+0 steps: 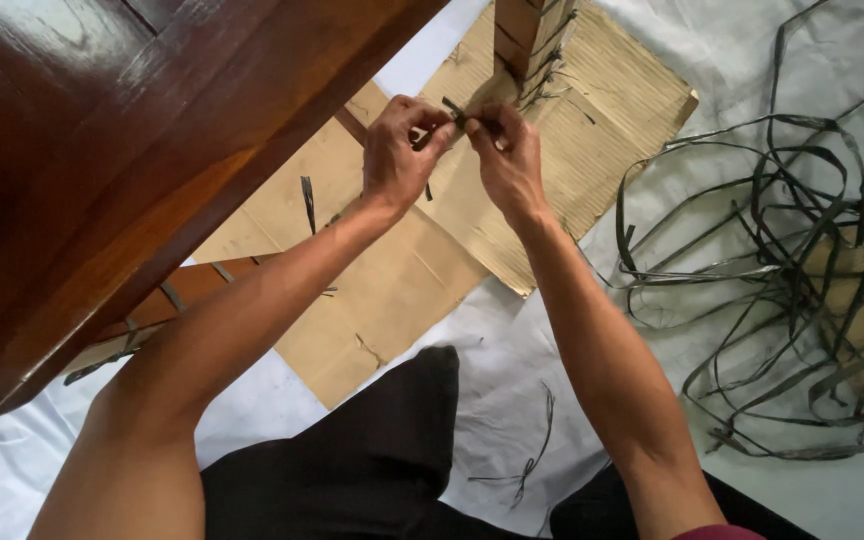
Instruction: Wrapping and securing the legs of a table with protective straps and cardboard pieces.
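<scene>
Both hands meet just below the wooden leg (530,35) of a dark brown piece of furniture (122,150), and between them runs a thin, flat, dark strap (455,113), the kind of plastic band used to bind packages. It looks narrow and ribbon-like, nearly black with a dull green cast, and only a short stretch of it shows between the fingers. That stretch lies roughly level across the view, running left to right from one hand to the other, with a short free end poking up and away near the left fingertips.

The left hand (399,155) is closed, thumb and fingers pinching one end of the strap. The right hand (507,150) is closed too, pinching the other end close beside it, so the fingertips of both hands almost touch.

Under the hands lie flattened sheets of corrugated cardboard (392,270) spread on a white floor sheet (512,370). More dark bands wrap the foot of the leg. Well off to the right, a loose tangle of the same strapping (782,270) sprawls over the sheet. A short knotted offcut (532,460) lies near the person's black-trousered knee (382,440).
</scene>
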